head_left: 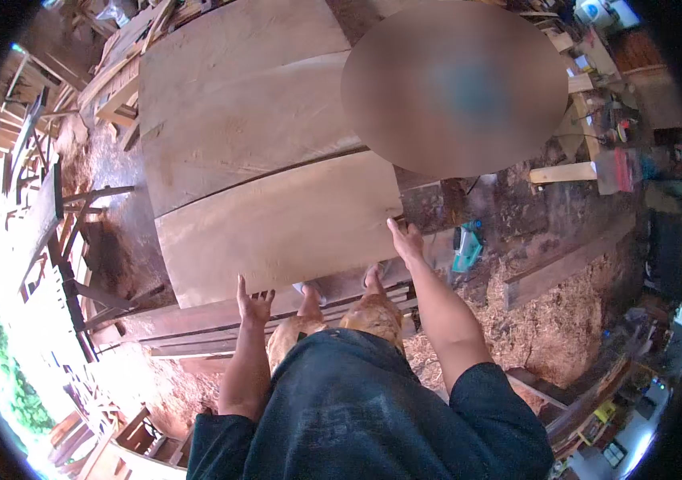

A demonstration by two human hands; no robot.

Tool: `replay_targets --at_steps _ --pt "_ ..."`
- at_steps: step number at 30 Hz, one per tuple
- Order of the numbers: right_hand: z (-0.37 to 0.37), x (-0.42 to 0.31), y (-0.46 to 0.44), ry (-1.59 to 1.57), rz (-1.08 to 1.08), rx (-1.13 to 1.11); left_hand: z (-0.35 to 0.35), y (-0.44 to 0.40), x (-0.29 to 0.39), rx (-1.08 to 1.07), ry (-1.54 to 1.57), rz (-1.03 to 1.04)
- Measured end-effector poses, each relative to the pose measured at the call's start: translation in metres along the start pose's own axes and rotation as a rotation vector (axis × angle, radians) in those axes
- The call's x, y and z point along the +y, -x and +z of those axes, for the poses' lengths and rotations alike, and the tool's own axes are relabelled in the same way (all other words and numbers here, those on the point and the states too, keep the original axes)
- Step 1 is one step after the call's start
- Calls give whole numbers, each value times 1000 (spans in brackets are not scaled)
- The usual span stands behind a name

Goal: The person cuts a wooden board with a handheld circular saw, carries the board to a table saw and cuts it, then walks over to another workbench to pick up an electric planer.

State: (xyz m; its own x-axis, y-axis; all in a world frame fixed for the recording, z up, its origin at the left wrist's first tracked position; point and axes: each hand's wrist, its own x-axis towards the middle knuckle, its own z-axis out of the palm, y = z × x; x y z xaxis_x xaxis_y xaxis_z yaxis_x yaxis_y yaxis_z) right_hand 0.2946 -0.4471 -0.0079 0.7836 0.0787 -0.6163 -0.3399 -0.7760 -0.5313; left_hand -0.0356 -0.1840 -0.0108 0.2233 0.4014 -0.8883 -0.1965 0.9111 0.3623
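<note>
A light wooden panel [277, 228] lies in front of me, its near edge toward my body. At that near edge, left of centre, is my left hand [254, 306], palm up with its fingers apart and the thumb pointing forward. My right hand [406, 238] is at the panel's right end, near the corner, with thumb and fingers apart. Neither hand is wrapped round anything that I can make out. Beyond the panel, along a dark seam, lies a larger brown board [245, 120].
A blurred oval covers the upper right. Stacked planks [197, 324] run below the panel. A teal tool [466, 247] lies to the right, near a pale wooden piece [562, 173]. Wood shavings [557, 328] cover the ground at right. Scrap timber [117, 88] is piled at upper left.
</note>
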Motion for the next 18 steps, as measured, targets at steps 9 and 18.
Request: replay_targets --at_steps 9,18 --pt "4 13 -16 39 -17 17 -4 5 -12 -14 -83 -13" --pt "7 19 -19 63 30 111 39 -1 -83 -63 -77 -131"
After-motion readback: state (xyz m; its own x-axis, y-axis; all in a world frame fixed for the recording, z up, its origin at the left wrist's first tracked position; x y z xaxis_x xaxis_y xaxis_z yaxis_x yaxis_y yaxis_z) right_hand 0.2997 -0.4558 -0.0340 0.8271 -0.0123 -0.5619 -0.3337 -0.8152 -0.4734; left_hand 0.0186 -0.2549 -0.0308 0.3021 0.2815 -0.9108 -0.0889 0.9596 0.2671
